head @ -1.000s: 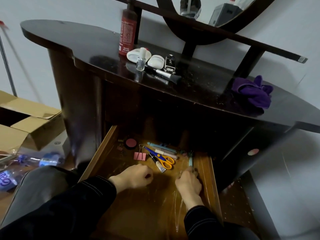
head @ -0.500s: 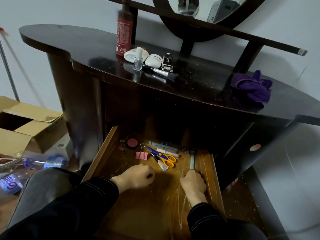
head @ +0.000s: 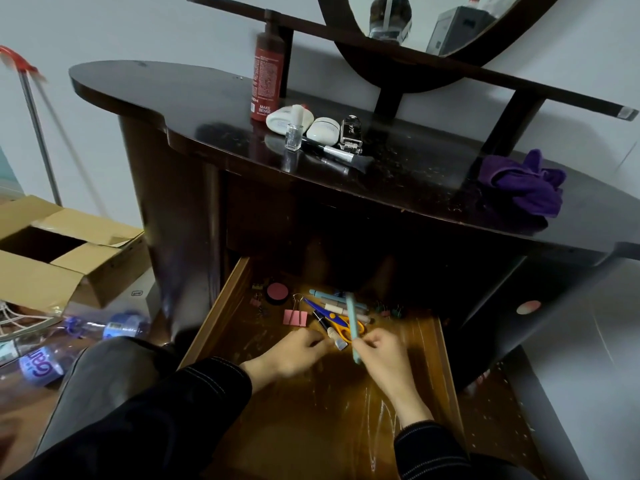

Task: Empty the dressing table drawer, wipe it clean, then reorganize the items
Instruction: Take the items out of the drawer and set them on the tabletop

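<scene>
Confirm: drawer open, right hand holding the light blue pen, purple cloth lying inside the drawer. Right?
No. The head view shows the purple cloth on the table top, not inside the drawer; the right hand does hold the light blue pen.

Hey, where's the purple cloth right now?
In the head view, the purple cloth lies bunched on the right end of the table top, right of the makeup brush and above the open drawer.

I log the drawer (head: 221, 320) pulled open, its wood floor scratched. Toward its back lie a round pink compact (head: 277, 292), a pink binder clip (head: 295, 317), blue-and-yellow scissors (head: 341, 322) and several pens (head: 329, 299). One pale blue pen (head: 352, 320) is tilted, pinched by the right hand (head: 381, 351). A purple cloth (head: 523, 188) lies crumpled on the tabletop (head: 173, 98).
</scene>
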`<action>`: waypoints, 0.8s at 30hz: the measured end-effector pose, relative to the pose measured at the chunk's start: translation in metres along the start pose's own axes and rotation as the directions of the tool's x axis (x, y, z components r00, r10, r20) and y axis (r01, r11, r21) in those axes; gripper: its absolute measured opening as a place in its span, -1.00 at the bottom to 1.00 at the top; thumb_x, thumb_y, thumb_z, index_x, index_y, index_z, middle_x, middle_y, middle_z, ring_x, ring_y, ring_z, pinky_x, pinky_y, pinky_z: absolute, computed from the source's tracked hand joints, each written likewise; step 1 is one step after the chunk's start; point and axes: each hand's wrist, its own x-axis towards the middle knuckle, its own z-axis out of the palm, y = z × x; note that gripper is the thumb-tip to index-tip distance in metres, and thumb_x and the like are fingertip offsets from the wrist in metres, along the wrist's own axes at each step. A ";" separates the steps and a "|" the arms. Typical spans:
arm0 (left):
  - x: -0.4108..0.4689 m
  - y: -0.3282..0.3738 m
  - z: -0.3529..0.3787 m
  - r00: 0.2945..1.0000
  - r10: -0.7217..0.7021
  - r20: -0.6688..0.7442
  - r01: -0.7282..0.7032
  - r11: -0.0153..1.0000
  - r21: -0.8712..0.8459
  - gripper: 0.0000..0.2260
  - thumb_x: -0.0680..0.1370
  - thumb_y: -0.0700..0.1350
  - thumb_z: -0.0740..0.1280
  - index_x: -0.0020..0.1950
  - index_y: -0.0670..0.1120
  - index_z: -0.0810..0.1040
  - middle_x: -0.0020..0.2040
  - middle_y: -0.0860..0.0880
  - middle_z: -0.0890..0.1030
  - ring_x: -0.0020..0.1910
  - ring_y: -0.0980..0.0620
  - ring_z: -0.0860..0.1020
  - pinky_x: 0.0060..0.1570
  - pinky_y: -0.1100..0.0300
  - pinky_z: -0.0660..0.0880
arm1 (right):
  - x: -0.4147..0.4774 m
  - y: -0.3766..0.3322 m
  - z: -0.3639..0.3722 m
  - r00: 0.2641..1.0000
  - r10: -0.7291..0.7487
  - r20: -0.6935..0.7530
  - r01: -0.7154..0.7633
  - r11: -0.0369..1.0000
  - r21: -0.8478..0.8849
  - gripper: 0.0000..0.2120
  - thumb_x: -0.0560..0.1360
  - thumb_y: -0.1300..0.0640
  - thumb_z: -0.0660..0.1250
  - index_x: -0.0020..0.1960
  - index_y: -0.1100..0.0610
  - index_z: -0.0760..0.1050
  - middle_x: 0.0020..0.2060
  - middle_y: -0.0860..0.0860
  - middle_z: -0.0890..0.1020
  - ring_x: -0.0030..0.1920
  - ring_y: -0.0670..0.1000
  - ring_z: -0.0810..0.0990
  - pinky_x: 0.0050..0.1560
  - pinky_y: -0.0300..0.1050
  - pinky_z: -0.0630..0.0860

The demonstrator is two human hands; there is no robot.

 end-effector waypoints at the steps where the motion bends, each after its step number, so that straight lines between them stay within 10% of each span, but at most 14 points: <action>1: 0.000 0.004 0.001 0.999 -0.040 -0.017 0.038 0.993 -0.114 -0.69 0.68 0.08 0.21 0.05 -0.13 0.59 -0.19 -0.09 0.59 -0.33 0.02 0.55 -0.38 0.23 0.47 | -0.003 -0.004 0.004 0.996 -0.046 0.075 0.046 0.999 0.002 -0.87 0.51 -0.01 0.44 -0.15 0.02 0.55 -0.32 -0.05 0.67 -0.31 -0.08 0.65 -0.26 -0.12 0.60; 8: 0.001 0.011 -0.010 0.950 -0.213 -0.230 0.117 0.922 -0.369 -0.75 0.69 -0.10 0.22 0.15 -0.28 0.53 -0.12 -0.11 0.52 -0.16 -0.06 0.53 -0.23 0.13 0.50 | -0.009 -0.003 0.018 0.953 -0.166 0.253 0.178 0.984 -0.025 -0.69 0.49 -0.32 0.30 -0.15 -0.08 0.51 -0.37 -0.13 0.57 -0.36 -0.20 0.52 -0.30 -0.25 0.45; 12: 0.003 0.007 -0.014 0.907 -0.246 -0.342 0.161 0.953 -0.257 -0.71 0.69 -0.01 0.20 0.08 -0.23 0.52 -0.20 -0.09 0.54 -0.27 -0.03 0.53 -0.25 0.08 0.51 | 0.004 0.012 0.016 0.988 -0.112 0.108 0.130 0.977 -0.171 -0.94 0.60 -0.09 0.30 0.05 -0.15 0.50 0.00 -0.21 0.62 -0.07 -0.25 0.56 -0.15 -0.31 0.50; 17: 0.004 0.003 -0.013 0.916 -0.174 -0.362 0.155 0.984 -0.083 -0.80 0.66 0.01 0.21 -0.02 -0.09 0.51 -0.19 -0.07 0.62 -0.32 0.03 0.53 -0.31 0.13 0.45 | 0.028 0.019 0.022 0.986 -0.153 0.060 0.164 0.933 -0.321 -0.66 0.65 0.06 0.26 0.41 -0.08 0.41 0.29 -0.13 0.50 0.20 -0.06 0.56 0.08 -0.13 0.59; 24: 0.004 -0.001 -0.008 0.937 -0.011 -0.350 0.105 0.963 0.250 -0.84 0.62 0.06 0.20 -0.05 -0.01 0.43 -0.26 0.08 0.50 -0.35 0.10 0.47 -0.41 0.22 0.30 | 0.064 0.016 0.030 0.987 -0.139 0.077 0.159 0.829 -0.536 -0.74 0.61 0.08 0.32 0.29 -0.05 0.49 0.25 -0.08 0.53 0.17 0.02 0.58 -0.08 -0.17 0.49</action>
